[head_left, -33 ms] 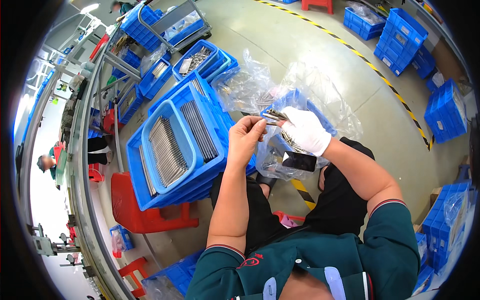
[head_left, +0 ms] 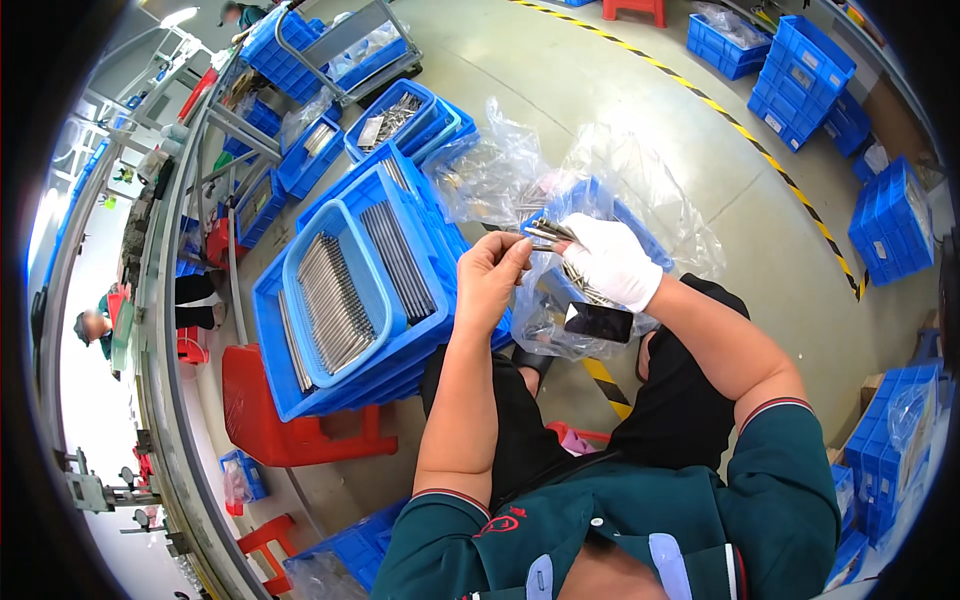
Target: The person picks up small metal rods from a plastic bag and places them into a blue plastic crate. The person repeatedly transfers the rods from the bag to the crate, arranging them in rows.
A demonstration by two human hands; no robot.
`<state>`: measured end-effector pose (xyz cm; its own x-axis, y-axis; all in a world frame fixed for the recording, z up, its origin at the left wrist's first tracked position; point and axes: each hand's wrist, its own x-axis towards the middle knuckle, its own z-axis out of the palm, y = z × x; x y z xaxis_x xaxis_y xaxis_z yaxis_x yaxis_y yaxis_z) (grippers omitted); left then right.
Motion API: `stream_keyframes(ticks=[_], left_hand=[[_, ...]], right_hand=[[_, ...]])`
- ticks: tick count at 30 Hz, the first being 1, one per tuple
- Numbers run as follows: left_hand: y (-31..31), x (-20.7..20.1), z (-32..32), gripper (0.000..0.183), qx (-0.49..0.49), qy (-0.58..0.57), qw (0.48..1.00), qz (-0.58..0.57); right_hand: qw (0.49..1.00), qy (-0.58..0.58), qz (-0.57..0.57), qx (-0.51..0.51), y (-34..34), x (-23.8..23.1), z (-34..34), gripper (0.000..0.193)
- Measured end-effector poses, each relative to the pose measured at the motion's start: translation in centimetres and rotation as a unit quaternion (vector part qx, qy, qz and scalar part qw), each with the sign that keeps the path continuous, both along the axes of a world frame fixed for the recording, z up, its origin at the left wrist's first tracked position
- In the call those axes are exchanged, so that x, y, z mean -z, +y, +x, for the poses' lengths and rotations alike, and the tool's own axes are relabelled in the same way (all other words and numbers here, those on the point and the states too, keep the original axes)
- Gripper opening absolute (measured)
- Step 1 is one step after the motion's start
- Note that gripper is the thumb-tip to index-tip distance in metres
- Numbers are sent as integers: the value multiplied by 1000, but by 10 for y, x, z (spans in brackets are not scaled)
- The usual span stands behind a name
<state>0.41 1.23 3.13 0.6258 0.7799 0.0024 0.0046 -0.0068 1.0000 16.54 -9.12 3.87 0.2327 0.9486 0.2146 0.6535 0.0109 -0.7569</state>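
Observation:
My right hand [head_left: 615, 265], in a white glove, is closed around a small bunch of metal rods [head_left: 543, 231] whose ends stick out to the left. The bare fingers of my left hand [head_left: 488, 282] pinch the end of one thin metal rod [head_left: 543, 248], which reaches across to the gloved fingers. Below my hands, more loose metal rods [head_left: 592, 292] lie in a blue bin [head_left: 640, 232] lined with clear plastic. A dark phone-like slab [head_left: 598, 322] rests at the bin's near side.
Left of me, a light-blue basket [head_left: 392, 325] with rows of rods sits on stacked blue crates [head_left: 275, 350], beside a red stool [head_left: 265, 410]. Clear plastic bags [head_left: 490, 170] spread beyond the bin. More crates [head_left: 890, 225] stand right of a striped floor line [head_left: 770, 150].

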Motion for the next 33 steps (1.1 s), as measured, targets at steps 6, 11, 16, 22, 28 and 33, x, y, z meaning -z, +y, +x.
stream_keyframes(ticks=[6, 11, 16, 22, 28, 33], left_hand=[[-5, 5, 4, 19, -50, -16, 998, 20], [-11, -5, 5, 18, -69, -39, 997, 4], [10, -7, -10, 18, -101, -94, 989, -47], [3, -5, 0, 19, 29, -112, 981, -155], [1, -6, -2, 18, 62, -109, 974, -188], [5, -5, -6, 17, 71, -95, 976, -183]], right_hand=[[1000, 17, -6, -15, 0, -10, 6, 19], [996, 75, 17, -46, -2, -15, 16, 18], [997, 68, 10, -32, -8, -21, 33, 23], [987, 131, -51, -77, -9, -18, 16, 29], [984, 130, -79, -92, -8, -15, 13, 29], [986, 120, -64, -99, -8, -16, 11, 29]])
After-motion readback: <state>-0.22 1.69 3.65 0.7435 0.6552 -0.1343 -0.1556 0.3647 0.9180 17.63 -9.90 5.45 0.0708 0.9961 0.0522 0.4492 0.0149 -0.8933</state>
